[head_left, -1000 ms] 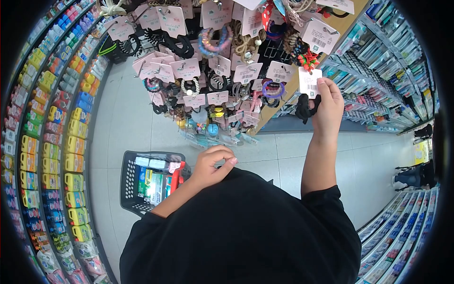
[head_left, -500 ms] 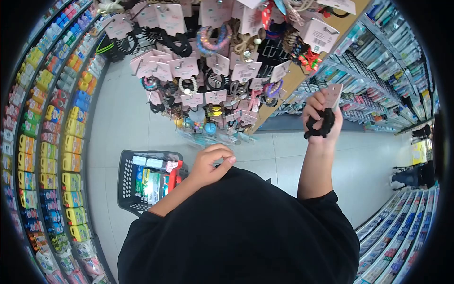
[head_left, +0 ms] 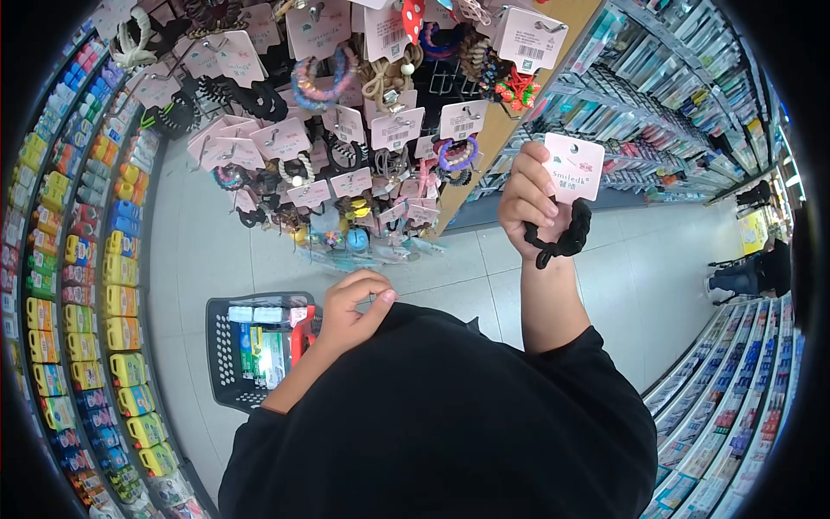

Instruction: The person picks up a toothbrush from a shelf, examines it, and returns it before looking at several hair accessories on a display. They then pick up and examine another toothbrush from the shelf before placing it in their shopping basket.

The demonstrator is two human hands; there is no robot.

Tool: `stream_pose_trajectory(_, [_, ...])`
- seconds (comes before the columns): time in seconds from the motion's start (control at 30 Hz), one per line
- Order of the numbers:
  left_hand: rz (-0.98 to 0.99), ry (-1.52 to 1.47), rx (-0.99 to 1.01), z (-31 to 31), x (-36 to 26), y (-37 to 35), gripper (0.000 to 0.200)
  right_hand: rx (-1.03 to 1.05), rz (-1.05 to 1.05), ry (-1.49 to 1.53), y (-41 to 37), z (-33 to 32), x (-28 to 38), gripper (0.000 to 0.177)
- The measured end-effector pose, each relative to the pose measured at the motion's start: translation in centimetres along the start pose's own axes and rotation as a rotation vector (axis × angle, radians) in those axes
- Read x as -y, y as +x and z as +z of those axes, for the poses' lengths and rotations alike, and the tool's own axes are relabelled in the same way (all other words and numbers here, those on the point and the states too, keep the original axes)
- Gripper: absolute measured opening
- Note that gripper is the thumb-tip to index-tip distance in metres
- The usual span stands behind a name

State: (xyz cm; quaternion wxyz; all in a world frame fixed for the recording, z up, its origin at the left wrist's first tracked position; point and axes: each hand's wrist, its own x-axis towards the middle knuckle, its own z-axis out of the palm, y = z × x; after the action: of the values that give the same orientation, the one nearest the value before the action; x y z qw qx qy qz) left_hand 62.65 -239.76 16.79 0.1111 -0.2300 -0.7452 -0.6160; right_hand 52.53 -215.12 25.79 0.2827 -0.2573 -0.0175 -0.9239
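My right hand (head_left: 529, 201) is raised at the right and closed on a black hair tie (head_left: 566, 238) with its pale pink card (head_left: 573, 169). The card's printed front faces me, and the twisted black loop hangs below it. My left hand (head_left: 354, 303) is held before my body, fingers curled in and thumb along them, with no thing visible in it. Below and left of that hand is a dark grey shopping basket (head_left: 223, 346) with boxes and packets inside. Its red handle (head_left: 301, 336) lies close by my left forearm; whether they touch is hidden.
A rack of carded hair ties (head_left: 337, 147) fills the upper middle, edged by a wooden panel (head_left: 484, 164). Shelves of yellow bottles (head_left: 125, 333) run along the left. Stationery shelves (head_left: 666, 95) stand at upper right, more shelves (head_left: 735, 389) at lower right. A person (head_left: 761, 268) is at far right.
The card in my right hand has turned from edge-on to show its front, and the black loop has swung round. The view has shifted, so the rack appears closer and further left.
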Motion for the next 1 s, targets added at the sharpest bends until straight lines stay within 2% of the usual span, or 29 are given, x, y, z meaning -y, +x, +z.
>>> stream_pose_trajectory(0.03, [-0.004,0.003,-0.001,0.0,0.0,0.0,0.005,-0.011,-0.007,-0.026,-0.1,0.0,0.1,0.021])
stream_pose_trajectory(0.13, [0.008,0.007,-0.001,-0.1,0.2,0.0,0.005,-0.279,-0.169,-0.4,-0.7,0.4,0.6,0.019])
stream_pose_trajectory(0.17, [0.005,0.007,-0.002,-0.1,0.2,-0.1,0.005,-0.355,-0.232,-0.63,-0.8,0.1,1.0,0.016])
stream_pose_trajectory(0.3, [-0.009,0.0,-0.002,0.0,0.0,0.0,0.006,-0.727,-0.515,-1.146,0.1,0.1,0.2,0.019])
stream_pose_trajectory(0.4, [-0.01,-0.001,0.003,0.0,0.0,-0.1,0.006,-0.672,-0.535,-1.262,0.0,-0.3,0.8,0.017])
stream_pose_trajectory(1.0, [-0.007,-0.007,0.009,0.2,-0.1,-0.5,0.006,-0.709,-0.568,-1.414,1.3,-0.2,1.0,0.016])
